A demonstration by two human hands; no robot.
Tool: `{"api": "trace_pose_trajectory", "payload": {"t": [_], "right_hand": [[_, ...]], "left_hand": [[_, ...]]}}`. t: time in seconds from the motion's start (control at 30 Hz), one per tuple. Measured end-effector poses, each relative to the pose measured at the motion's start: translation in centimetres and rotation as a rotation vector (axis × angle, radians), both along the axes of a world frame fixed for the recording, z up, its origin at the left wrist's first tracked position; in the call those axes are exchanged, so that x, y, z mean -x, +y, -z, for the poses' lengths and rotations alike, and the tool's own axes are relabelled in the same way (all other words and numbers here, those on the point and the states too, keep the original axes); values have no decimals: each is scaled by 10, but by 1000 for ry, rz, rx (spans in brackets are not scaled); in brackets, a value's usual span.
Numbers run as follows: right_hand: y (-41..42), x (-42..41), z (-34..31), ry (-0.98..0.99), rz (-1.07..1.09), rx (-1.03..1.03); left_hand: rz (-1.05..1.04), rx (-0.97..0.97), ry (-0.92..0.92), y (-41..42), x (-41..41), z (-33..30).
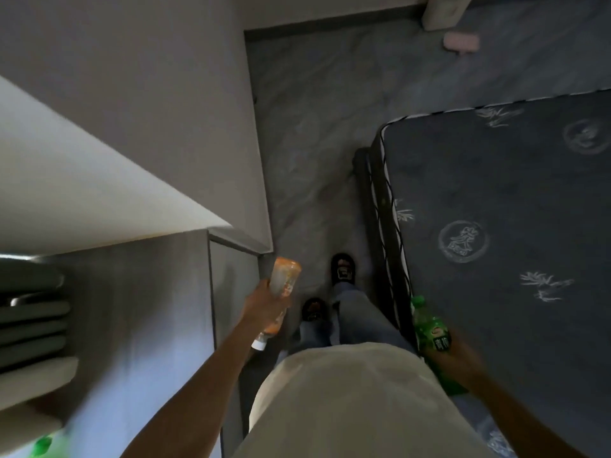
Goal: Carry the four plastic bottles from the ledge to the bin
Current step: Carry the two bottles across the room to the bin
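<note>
At the lower left edge of the frame a blurred green thing [41,446] shows below the pale ledge [82,193]; it may be another bottle, though I cannot tell for sure; the grey cabinet front [139,325] runs down beside it; just right of that, the left hand [261,307] is wrapped round the middle of an orange-labelled plastic bottle [281,294], fingers closed on it, the bottle tipped so its white cap points down toward the lower centre of the frame and its base points up and away; its long axis runs roughly along the line of the forearm; at centre the person's two dark slippers [344,269] stand on the grey marbled floor [314,127], one ahead of the other, in the narrow lane between cabinet and mattress [512,226]; at the lower right the right hand [458,361] is closed round the lower body of a green plastic bottle [429,328], its green cap pointing up the frame, its long axis lying close along the mattress edge; so two of the four are in hand, one each side, and by my reckoning this is the carrying leg; no bin is in view, so which hand is nearer to it I cannot say; the open floor lies ahead toward the top of the frame, and both bottles look light and firmly held
</note>
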State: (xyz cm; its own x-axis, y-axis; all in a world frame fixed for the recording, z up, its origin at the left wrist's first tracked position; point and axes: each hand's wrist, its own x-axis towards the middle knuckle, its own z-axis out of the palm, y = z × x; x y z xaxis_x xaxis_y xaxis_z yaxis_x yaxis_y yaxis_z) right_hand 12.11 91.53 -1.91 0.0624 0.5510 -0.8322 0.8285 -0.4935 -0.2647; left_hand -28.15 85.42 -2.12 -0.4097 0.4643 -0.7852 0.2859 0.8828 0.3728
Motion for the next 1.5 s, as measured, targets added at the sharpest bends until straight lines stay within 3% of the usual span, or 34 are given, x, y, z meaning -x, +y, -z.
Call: {"api": "trace_pose_trajectory", "payload": {"t": [0.2,0.4,0.53,0.7,0.9,1.2,1.5], "right_hand": [[88,12,10,-10,106,26],[228,63,17,33,42,40],[323,119,12,50,-95,-26],[424,195,16,107,-164,-64],[510,260,27,91,-217,-94],[543,256,20,11,90,-19],[590,233,36,6,409,79]], "left_hand": [[53,-3,-8,115,23,12],[0,64,48,168,47,17],[110,165,112,185,65,16],[-158,220,44,205,98,19],[-235,222,21,274,157,28],[66,60,35,493,240,12],[439,-111,40,743,235,0]]}}
